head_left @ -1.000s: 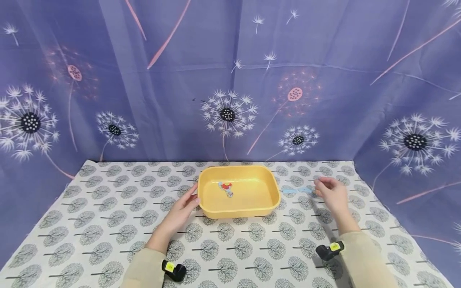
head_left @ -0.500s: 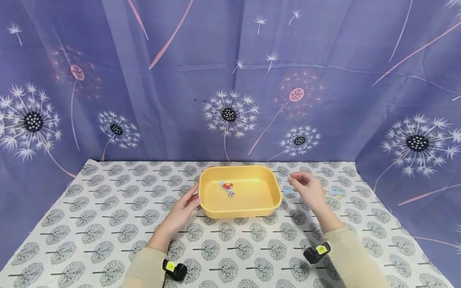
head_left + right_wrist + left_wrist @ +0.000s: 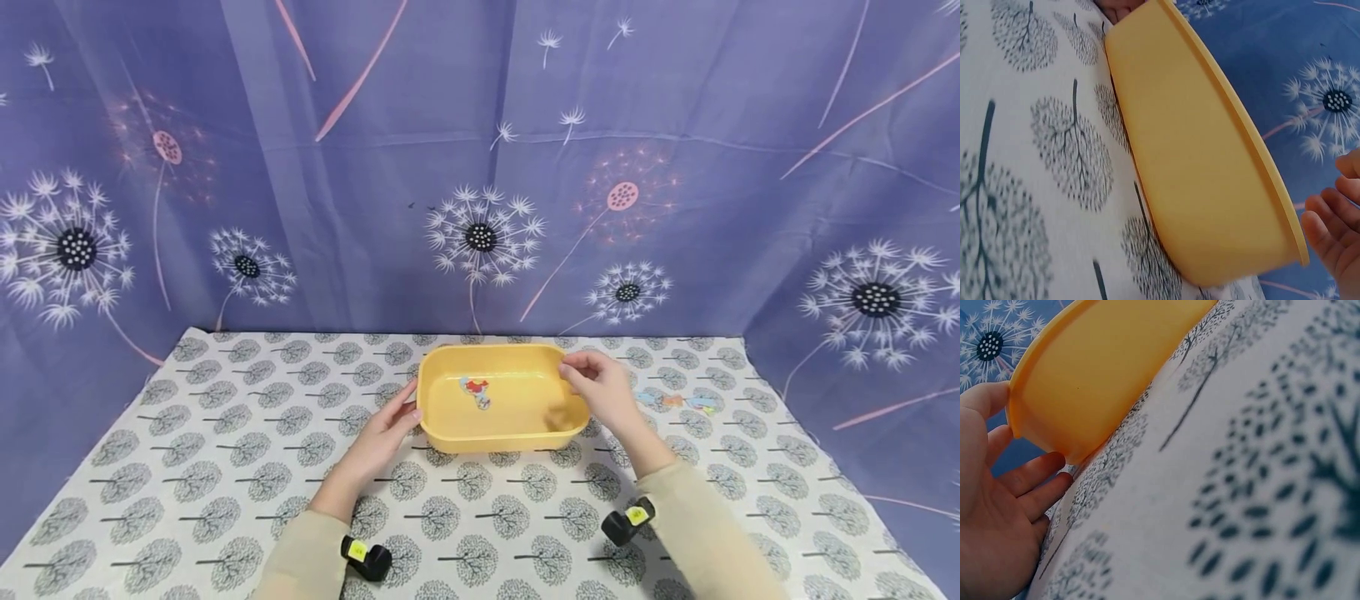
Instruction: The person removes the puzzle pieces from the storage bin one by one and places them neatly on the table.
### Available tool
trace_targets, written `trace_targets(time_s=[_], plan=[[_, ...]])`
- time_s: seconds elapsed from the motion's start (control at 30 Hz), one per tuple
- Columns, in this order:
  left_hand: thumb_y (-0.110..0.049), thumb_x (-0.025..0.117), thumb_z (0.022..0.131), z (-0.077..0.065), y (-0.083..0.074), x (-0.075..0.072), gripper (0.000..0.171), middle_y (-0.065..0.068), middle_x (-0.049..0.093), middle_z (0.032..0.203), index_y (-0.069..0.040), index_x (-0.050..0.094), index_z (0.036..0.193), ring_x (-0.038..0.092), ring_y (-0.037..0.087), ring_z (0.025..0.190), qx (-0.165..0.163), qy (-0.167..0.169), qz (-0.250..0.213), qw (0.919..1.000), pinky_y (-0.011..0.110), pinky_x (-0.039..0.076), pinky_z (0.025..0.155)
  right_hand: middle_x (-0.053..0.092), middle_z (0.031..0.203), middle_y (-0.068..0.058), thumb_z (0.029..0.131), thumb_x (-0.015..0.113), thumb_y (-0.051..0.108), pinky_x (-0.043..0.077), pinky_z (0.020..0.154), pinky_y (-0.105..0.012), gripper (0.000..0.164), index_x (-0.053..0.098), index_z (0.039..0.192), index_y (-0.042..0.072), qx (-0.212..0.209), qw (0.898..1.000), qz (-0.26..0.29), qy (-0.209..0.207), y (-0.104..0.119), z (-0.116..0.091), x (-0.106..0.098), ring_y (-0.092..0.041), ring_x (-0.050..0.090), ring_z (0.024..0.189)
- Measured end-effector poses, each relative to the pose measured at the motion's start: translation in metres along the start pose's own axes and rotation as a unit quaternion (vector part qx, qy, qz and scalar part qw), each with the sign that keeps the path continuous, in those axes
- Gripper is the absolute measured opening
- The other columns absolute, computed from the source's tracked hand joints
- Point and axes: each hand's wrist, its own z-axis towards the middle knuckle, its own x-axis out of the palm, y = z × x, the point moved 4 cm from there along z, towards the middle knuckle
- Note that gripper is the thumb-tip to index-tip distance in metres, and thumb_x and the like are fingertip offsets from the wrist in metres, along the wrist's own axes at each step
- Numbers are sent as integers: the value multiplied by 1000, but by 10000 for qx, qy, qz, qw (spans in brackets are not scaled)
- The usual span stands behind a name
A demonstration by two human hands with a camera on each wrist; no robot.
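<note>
A yellow plastic basin [image 3: 495, 442] sits on the cloth-covered table. Inside it, toward the left, lies a small flat piece [image 3: 476, 392] in red and light blue. My left hand [image 3: 382, 429] touches the basin's left end with its fingers extended, as the left wrist view also shows. My right hand [image 3: 600, 392] is over the right rim, its fingers bent and thumb near the forefinger. In the right wrist view, the bent fingers [image 3: 1329, 219] are beside the rim; whether something small sits between the fingertips is hidden.
Right of the basin, small flat pieces lie in a row: a light blue one [image 3: 645, 398], an orange one [image 3: 673, 401] and another blue one [image 3: 701, 404]. A purple dandelion-print curtain [image 3: 360, 208] stands behind the table. The tablecloth [image 3: 247, 517] carries tree prints.
My right hand has moved left from above the flat pieces to the basin's right rim, uncovering the orange and far-right blue pieces. My left hand stays at the basin's left end.
</note>
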Motion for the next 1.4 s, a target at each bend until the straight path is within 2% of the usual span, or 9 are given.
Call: trace_targets(time_s=[0.1,0.23,0.33,0.53,0.93,1.2,1.4], plan=[[-39,51,96,1,-1,0,62,11,43,146,-26,25,150,44,30,133,-8,3,24,10000,51,34,110,67,100,-23,89,65,12,56,66,-18,26,63,105,-7,-89,9998,-5,169,14,0,9,-7,63,75],[-34,50,97,2,0,0,60,11,44,145,-26,25,150,45,31,132,-30,-14,20,10000,52,34,110,68,99,-23,88,65,11,56,65,-19,26,63,105,-9,-267,9990,-66,365,18,7,23,-12,64,76],[-33,50,97,2,-1,0,59,12,45,144,-26,26,150,46,32,131,-39,-28,30,10000,53,34,109,69,97,-19,87,66,14,56,66,-20,26,65,104,-5,-430,9976,-281,462,10,14,35,-12,63,77],[-37,50,96,3,0,0,61,12,45,145,-24,25,150,45,32,132,3,18,16,10000,53,32,110,71,96,-14,85,69,16,55,73,-26,24,68,102,-1,-706,9921,-819,637,16,19,55,-22,66,84],[-38,50,96,2,1,0,62,12,44,145,-24,25,151,45,33,132,-20,40,-61,10000,54,33,110,70,97,-9,86,67,20,55,82,-34,30,66,108,0,-599,9743,-1610,1457,21,28,91,-20,65,88],[-33,52,96,3,3,0,60,10,45,145,-28,26,150,45,31,132,-80,35,-167,9998,52,33,110,68,96,-11,83,69,14,56,79,-31,29,66,107,-3,-520,9722,-1598,1629,18,33,111,-19,63,86],[-34,53,96,3,0,-1,61,10,43,147,-27,26,150,44,31,133,-61,19,-111,9999,51,33,111,69,99,-12,82,72,14,55,83,-34,31,66,108,-2,-529,9633,-2004,1707,11,34,120,-21,63,89]])
